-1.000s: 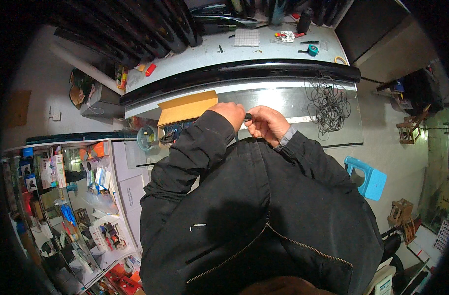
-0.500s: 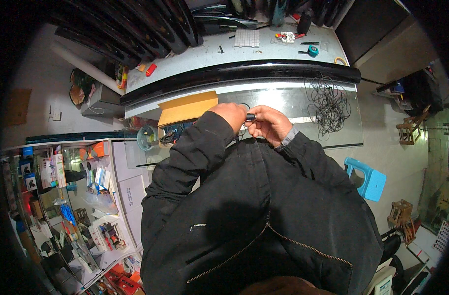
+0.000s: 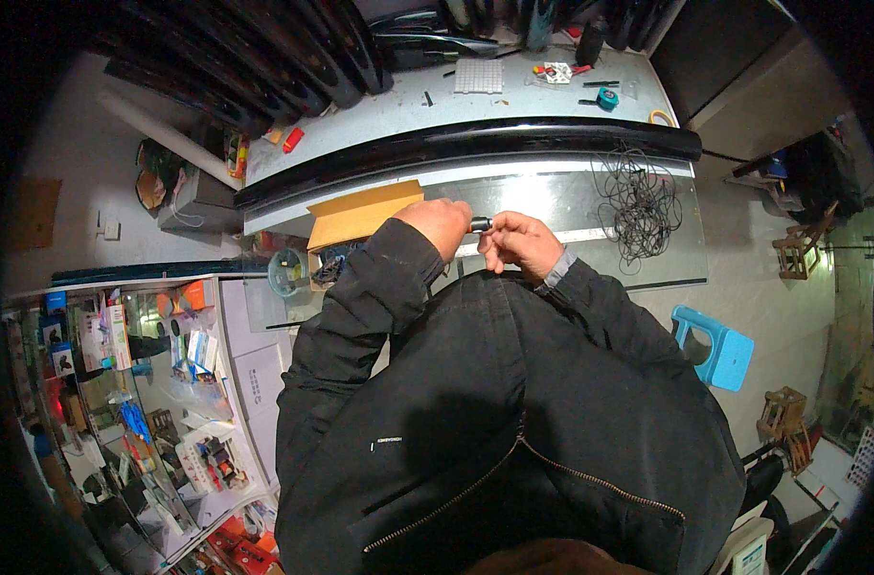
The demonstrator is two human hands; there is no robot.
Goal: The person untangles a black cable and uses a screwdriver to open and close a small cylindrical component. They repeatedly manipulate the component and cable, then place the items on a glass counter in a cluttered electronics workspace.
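A small black cylindrical piece point(image 3: 480, 224) with a lighter band is held between my hands, above the near part of the glass-topped table. My left hand point(image 3: 437, 226) is closed on its left end, the back of the hand hiding most of the fingers. On the other end, the thumb and fingers of my right hand point(image 3: 525, 245) pinch it. Just left of my left hand stands an open cardboard box point(image 3: 365, 215) with dark cables inside, partly covered by my sleeve. A loose tangle of thin black wire point(image 3: 638, 211) lies to the right on the glass.
A long shiny black roll point(image 3: 475, 142) lies across the table beyond my hands. Farther back are a white grid block point(image 3: 479, 76), a teal tape measure point(image 3: 606, 99) and red-handled tools. A clear round container point(image 3: 287, 272) stands left of the box. A blue stool point(image 3: 713, 347) is at right.
The black piece has shifted slightly left and now shows its lighter band. The thin dark cable loops seen around my fingers before are out of sight.
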